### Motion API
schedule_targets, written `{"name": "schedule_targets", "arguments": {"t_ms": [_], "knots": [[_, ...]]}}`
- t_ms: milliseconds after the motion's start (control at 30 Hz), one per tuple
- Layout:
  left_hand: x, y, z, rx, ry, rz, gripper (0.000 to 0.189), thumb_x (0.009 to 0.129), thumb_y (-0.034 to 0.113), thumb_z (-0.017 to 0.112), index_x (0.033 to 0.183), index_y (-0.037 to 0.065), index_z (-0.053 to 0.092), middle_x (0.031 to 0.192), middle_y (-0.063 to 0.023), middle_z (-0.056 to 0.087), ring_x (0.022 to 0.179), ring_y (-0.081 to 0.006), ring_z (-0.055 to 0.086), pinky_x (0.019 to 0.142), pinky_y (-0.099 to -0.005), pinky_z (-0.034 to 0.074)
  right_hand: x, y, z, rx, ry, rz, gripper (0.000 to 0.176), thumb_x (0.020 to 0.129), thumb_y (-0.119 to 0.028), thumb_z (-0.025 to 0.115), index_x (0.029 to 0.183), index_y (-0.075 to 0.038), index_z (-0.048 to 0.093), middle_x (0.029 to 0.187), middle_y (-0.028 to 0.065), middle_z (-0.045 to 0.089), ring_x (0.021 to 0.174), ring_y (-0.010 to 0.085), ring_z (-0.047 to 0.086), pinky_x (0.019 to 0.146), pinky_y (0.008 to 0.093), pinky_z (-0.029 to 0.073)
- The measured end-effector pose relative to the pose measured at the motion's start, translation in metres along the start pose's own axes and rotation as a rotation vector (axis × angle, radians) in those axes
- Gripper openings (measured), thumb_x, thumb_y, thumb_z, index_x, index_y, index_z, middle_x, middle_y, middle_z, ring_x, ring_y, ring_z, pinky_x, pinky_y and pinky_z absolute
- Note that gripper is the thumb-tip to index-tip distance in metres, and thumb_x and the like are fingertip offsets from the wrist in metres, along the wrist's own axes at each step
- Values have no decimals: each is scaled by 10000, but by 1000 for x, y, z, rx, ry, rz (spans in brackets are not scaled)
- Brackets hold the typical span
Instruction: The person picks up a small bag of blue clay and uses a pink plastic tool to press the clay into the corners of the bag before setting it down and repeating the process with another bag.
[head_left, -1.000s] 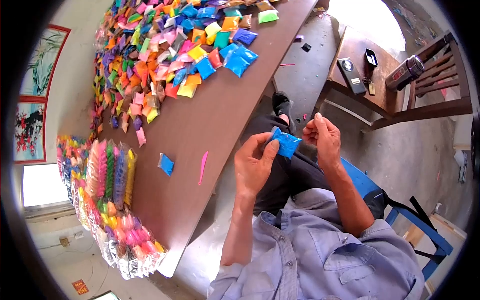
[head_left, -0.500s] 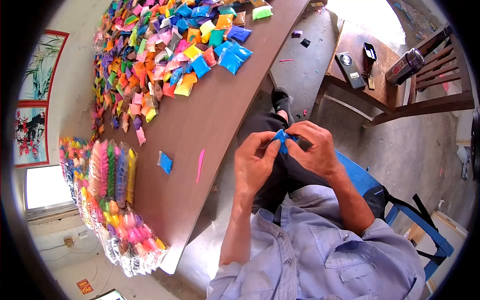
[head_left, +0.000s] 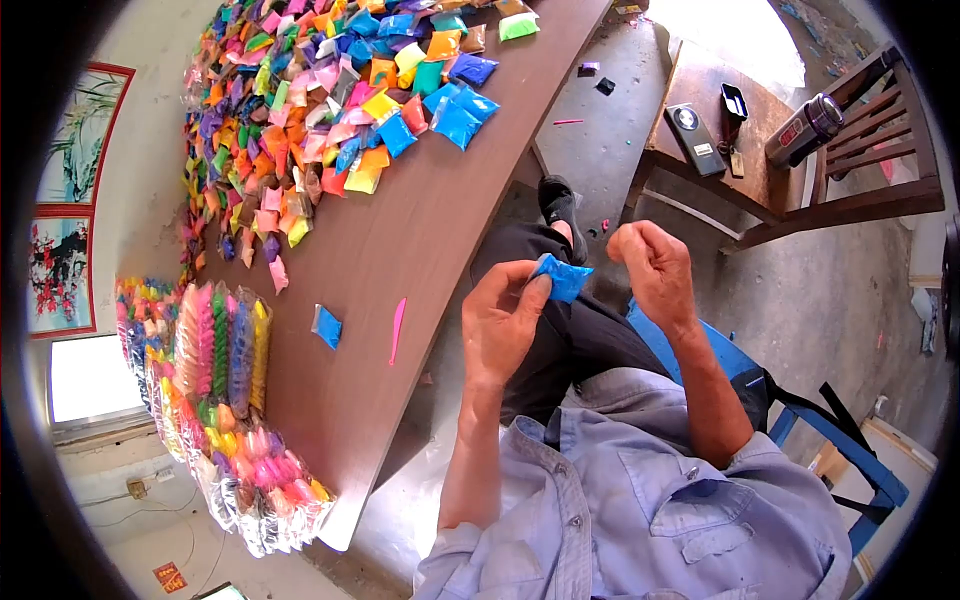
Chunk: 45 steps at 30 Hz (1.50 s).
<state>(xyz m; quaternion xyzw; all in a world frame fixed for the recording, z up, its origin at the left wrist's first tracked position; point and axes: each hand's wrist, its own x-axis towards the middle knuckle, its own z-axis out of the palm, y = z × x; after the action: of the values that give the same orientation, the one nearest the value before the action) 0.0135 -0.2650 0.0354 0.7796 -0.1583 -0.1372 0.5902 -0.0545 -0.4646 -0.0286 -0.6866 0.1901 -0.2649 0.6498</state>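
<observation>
Between the thumb and fingers of my left hand [head_left: 503, 322] is a small blue packet [head_left: 563, 278], held over my lap. My right hand [head_left: 655, 270] is to the right of the packet, apart from it, with its fingers curled together; whether it pinches anything is too small to tell. On the brown table [head_left: 360, 260], left of my hands, lie another blue packet [head_left: 327, 326] and a pink plastic tool [head_left: 398, 330]. A large heap of colourful packets [head_left: 300, 130] covers the table's far part.
Clear bags of coloured pieces [head_left: 230, 350] stand along the table's left edge. At the right, a wooden stool [head_left: 690, 85] bears a dark phone-like device [head_left: 695, 140] and a flask [head_left: 805, 130], beside a wooden chair [head_left: 880, 205]. I sit on a blue chair [head_left: 710, 350].
My right hand has let go of the blue packet and moved up and to the right. The packet stays in my left hand and shows more of its surface.
</observation>
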Motion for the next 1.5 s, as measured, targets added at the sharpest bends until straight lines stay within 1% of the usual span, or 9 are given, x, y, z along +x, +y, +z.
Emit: {"name": "schedule_targets", "arguments": {"t_ms": [167, 367, 567, 767, 867, 1200, 1267, 1300, 1500], "knots": [[1, -7, 0, -57, -11, -23, 263, 985, 236, 816, 1119, 19, 752, 836, 16, 695, 724, -56, 613, 657, -215, 485, 4, -2, -16, -377, -111, 47, 151, 1031, -102, 663, 943, 11, 712, 814, 6, 723, 718, 63, 620, 619, 280, 496], [1, -7, 3, -195, -36, -100, 269, 985, 236, 816, 1129, 18, 750, 840, 14, 698, 727, -56, 616, 660, -214, 493, 0, -17, 4, 273, -98, 44, 136, 1015, -82, 691, 1115, 10, 694, 896, -4, 712, 818, 63, 642, 703, 262, 510], [1, -10, 4, -241, -91, -109, 237, 1004, 160, 788, 1160, -10, 731, 930, 1, 731, 787, -53, 632, 685, -211, 502, -6, -33, 5, -17, -434, 81, 227, 994, -31, 691, 1218, 8, 699, 999, 25, 709, 905, 74, 657, 806, 248, 541], [-1, -9, 7, -276, -73, -122, 231, 1006, 156, 785, 1157, -9, 725, 934, -5, 733, 783, -55, 637, 681, -215, 506, -15, -16, 14, 325, -242, 199, 219, 996, 26, 645, 1210, 42, 688, 1004, 77, 744, 989, 144, 737, 890, 269, 587], [-1, -13, 6, -282, -43, -81, 210, 986, 173, 807, 1115, 18, 746, 876, 10, 713, 746, -59, 641, 657, -222, 523, -13, -4, 4, 188, -134, 88, 211, 1003, 51, 614, 1204, 62, 680, 1007, 95, 754, 1024, 175, 755, 921, 295, 600], [-1, -14, 7, -308, -67, -105, 233, 1001, 165, 793, 1144, -6, 723, 940, -28, 746, 773, -77, 657, 665, -224, 535, -15, -29, 14, 124, -256, 133, 177, 1014, -37, 703, 1170, 41, 727, 1034, 62, 762, 891, 77, 689, 818, 230, 570], [-2, -15, 6, -323, -78, -104, 233, 1001, 166, 793, 1143, -5, 724, 941, -28, 746, 780, -77, 660, 668, -225, 538, -16, -21, 13, 42, -169, 84, 147, 1008, -77, 735, 1098, 37, 757, 965, 51, 759, 844, 78, 696, 763, 234, 571], [-3, -16, 5, -327, -78, -98, 238, 1000, 175, 795, 1142, -2, 726, 944, -25, 747, 784, -74, 660, 673, -225, 537, -13, -23, 20, 357, -12, 192, 172, 1029, -146, 733, 1035, 20, 781, 887, 36, 749, 802, 74, 696, 708, 222, 553], [-5, -16, 4, -333, -84, -139, 260, 999, 217, 803, 1137, 8, 735, 943, -2, 743, 778, -55, 643, 672, -221, 523, -10, -18, 4, 250, -183, 332, 274, 1087, -229, 658, 1114, 21, 768, 941, 47, 742, 868, 95, 693, 766, 252, 558]]}}
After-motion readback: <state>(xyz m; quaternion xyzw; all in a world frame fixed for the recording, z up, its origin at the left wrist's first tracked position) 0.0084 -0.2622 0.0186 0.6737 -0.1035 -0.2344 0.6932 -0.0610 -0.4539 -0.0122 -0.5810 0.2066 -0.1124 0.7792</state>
